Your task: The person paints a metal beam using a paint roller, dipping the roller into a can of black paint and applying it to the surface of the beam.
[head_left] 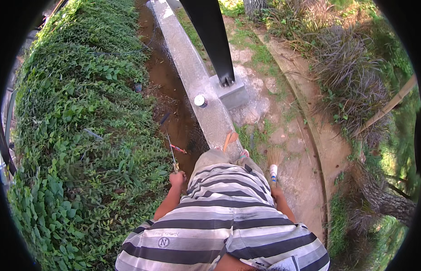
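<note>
My left hand [177, 178] hangs beside the leafy bank, fingers closed round the handle of a long thin metal blade [172, 152]. That blade points forward over the muddy ditch, and its exact kind is hard to make out. At my right side, my right hand [277, 193] is partly hidden by the striped shirt. It grips a hand broom [274, 165] by its white-and-blue bound end, with tan bristles pointing forward. On the concrete wall [188, 58] ahead stands a small can [200, 101] with a pale top. An orange-brown flat piece [230, 138] lies near my knees.
Dense green vines [79, 113] cover the bank on the left. A brown ditch [174, 95] runs beside the wall, with a red, colourful scrap [178, 149] in it. A black post [215, 40] rises from a concrete block [231, 92]. A curved kerb [305, 122] borders the right-hand path.
</note>
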Demonstrator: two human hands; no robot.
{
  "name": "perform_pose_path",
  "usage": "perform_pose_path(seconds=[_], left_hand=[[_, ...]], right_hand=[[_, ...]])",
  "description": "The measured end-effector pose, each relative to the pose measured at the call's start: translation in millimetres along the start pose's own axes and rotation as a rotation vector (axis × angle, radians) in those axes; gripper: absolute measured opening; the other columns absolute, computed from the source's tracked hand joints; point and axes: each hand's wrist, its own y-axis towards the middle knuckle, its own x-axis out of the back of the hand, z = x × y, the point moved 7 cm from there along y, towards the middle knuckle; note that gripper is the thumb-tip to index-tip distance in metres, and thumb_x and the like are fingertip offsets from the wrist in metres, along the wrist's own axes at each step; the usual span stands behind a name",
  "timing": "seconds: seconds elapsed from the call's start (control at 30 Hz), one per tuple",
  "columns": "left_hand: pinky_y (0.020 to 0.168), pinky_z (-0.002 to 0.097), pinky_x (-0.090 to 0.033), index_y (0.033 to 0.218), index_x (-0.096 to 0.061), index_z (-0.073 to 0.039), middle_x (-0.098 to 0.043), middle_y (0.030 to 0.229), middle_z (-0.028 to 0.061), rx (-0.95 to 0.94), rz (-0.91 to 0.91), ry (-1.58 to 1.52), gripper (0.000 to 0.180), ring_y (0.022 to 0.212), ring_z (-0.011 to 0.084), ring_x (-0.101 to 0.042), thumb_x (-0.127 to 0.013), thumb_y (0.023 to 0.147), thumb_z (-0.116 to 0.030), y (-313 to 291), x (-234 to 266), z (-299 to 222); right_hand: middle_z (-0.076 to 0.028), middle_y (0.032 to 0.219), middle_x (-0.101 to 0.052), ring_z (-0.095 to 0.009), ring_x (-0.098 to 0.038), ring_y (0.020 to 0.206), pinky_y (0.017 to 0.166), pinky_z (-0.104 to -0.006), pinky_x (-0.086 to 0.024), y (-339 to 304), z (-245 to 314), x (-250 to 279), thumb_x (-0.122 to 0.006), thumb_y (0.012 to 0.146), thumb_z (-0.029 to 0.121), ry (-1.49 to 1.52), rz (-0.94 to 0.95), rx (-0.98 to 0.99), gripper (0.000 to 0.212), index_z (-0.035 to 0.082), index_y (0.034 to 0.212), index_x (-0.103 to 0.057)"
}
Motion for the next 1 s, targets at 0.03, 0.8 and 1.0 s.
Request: perform_pose_path(seconds=[0.03, 0.8, 1.0], left_hand=[[0.046, 0.0356, -0.049, 0.069, -0.065, 0.003, -0.066, 0.063, 0.0119, -0.010, 0.026, -0.021, 0.017, 0.048, 0.0211, -0.062, -0.072, 0.082, -0.003, 1, 12, -5], [0.065, 0.0347, -0.060, 0.097, -0.064, 0.003, -0.073, 0.084, 0.0148, -0.061, 0.260, -0.060, 0.014, 0.069, 0.0234, -0.073, -0.070, 0.092, -0.007, -65, -71, -66], [0.082, 0.0375, -0.062, 0.100, -0.063, -0.001, -0.074, 0.094, 0.0153, 0.177, 0.608, -0.189, 0.018, 0.086, 0.0282, -0.076, -0.067, 0.096, -0.018, -111, -171, -109]], right_hand=[[-0.024, 0.153, -0.059, -0.033, -0.067, 0.124, 0.094, -0.0471, -0.059, -19, -22, -16, -0.078, 0.093, 0.021, 0.014, 0.017, -0.034, 0.099, 0.014, 0.174, -0.022], [-0.023, 0.105, -0.079, -0.036, -0.079, 0.088, 0.087, -0.0490, -0.060, 47, -4, -64, -0.067, 0.096, 0.026, -0.474, 0.045, 0.353, 0.056, 0.008, 0.149, -0.062], [-0.017, 0.113, -0.079, -0.024, -0.078, 0.088, 0.077, -0.0419, -0.060, 34, 140, 22, -0.064, 0.104, 0.035, 0.097, -0.165, 0.412, 0.048, 0.001, 0.139, -0.069]])
